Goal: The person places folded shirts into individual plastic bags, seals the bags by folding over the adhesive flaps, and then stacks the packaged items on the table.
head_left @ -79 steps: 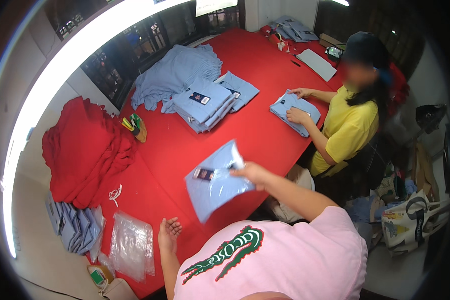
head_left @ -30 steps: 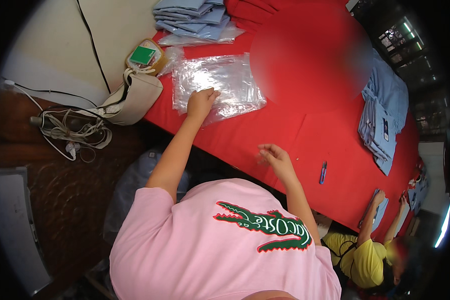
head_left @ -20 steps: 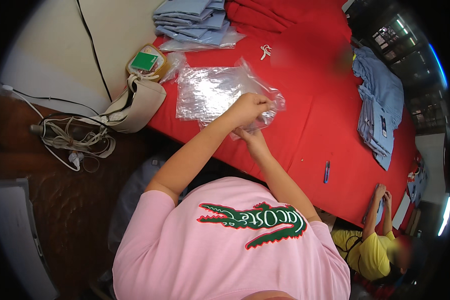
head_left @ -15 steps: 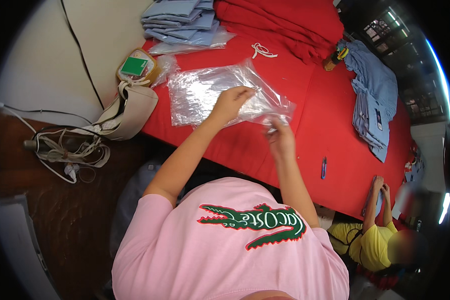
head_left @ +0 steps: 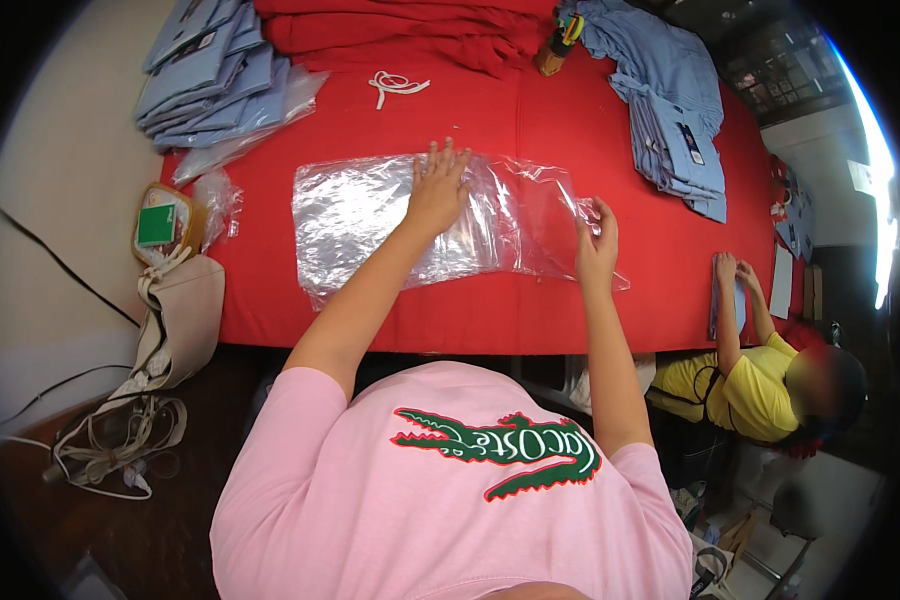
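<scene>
A clear, shiny plastic bag (head_left: 355, 225) lies spread on the red-covered table (head_left: 400, 325) in front of me, and its thin end reaches to the right. My left hand (head_left: 436, 198) presses flat on the middle of the plastic with the fingers stretched out. At the right end, the fingers of my right hand (head_left: 597, 250) are bent around the bag's loose edge and pinch it. The plastic wrinkles between both hands. Whether several bags lie stacked under my left hand, I cannot tell.
Folded blue shirts (head_left: 205, 85) are piled at the far left; more blue shirts (head_left: 670, 150) lie at the right. A white cord (head_left: 398, 86), a holder with tools (head_left: 550, 55), a tub (head_left: 182, 235) and a pale bag (head_left: 192, 310) stand around. A co-worker in yellow (head_left: 755, 390) sits at right.
My left hand has opened and flattened onto the plastic. My right hand has moved right, and the bag's right end now lies stretched out flatter. The whole view has shifted.
</scene>
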Tool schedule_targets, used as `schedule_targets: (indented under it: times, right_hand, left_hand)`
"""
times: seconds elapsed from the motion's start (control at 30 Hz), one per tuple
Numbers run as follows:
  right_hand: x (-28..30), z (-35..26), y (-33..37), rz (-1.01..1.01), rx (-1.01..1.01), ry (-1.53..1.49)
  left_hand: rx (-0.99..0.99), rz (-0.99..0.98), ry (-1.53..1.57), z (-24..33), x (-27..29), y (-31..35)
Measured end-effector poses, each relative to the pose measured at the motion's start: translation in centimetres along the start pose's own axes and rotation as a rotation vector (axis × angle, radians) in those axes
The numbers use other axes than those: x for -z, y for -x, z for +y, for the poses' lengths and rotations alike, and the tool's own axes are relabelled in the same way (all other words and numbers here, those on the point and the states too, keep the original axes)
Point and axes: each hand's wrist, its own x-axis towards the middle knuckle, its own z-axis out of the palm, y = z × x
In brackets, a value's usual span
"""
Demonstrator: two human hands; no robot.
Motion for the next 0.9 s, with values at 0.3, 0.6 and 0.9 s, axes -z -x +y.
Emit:
schedule_targets:
  times: [0.3, 0.6, 0.9]
  right_hand:
    - [1.4, 7.9, -4.0, 0.023, -0.343, 0.677]
    - [0.6, 8.8, -7.2, 0.036, -0.047, -0.092]
    - [9.2, 8.5, 1.9, 0.087, -0.277, 0.066]
  left_hand:
    - [-0.170, -0.058, -0.220, -1.3, -1.2, 2.1]
    - [-0.157, -0.069, -0.262, -2.2, -0.9, 1.9]
    - [-0.235, -0.120, -0.323, -1.9, -0.5, 1.5]
